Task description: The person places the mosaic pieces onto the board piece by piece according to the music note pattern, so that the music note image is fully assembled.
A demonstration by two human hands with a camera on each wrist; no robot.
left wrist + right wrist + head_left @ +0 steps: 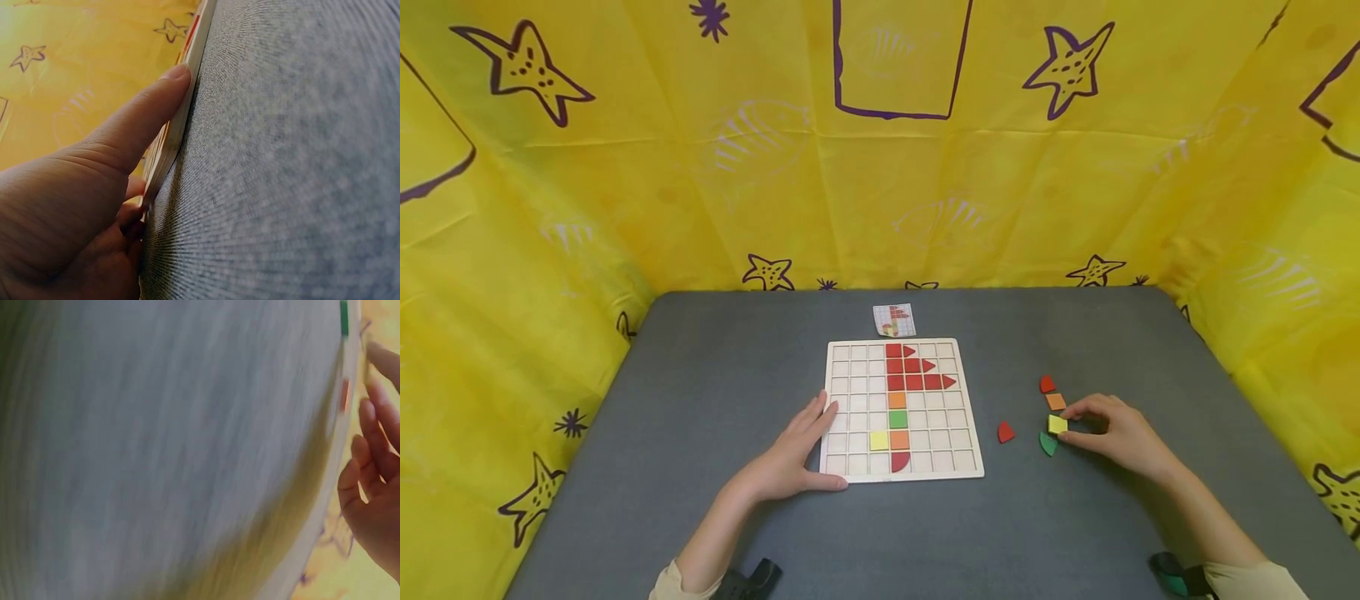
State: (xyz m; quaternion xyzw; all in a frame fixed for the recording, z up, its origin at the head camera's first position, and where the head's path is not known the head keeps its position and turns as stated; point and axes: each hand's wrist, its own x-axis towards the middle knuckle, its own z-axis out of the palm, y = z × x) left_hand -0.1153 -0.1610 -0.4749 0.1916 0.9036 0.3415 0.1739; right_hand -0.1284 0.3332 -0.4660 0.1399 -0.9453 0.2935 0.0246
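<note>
A wooden grid board [857, 417] lies on the table, carrying red squares and triangles, orange squares, a green square, a yellow square [879, 441] and a red quarter piece [899, 462]. My left hand [782, 458] rests at its lower left corner, thumb on the near edge; the left wrist view shows this hand [94, 181] against the board's edge [178, 119]. Right of the board, my right hand [1116, 433] pinches a yellow square piece [1057, 425] between thumb and fingers. In the right wrist view the hand [381, 456] is at the right edge, the piece blurred.
Near my right hand lie a red piece [1047, 384], an orange square [1056, 402] and a green quarter piece [1048, 443]. Another red piece [1006, 432] sits closer to the board. A pattern card [883, 321] lies behind the board. Yellow cloth [850, 208] surrounds the grey table [925, 533].
</note>
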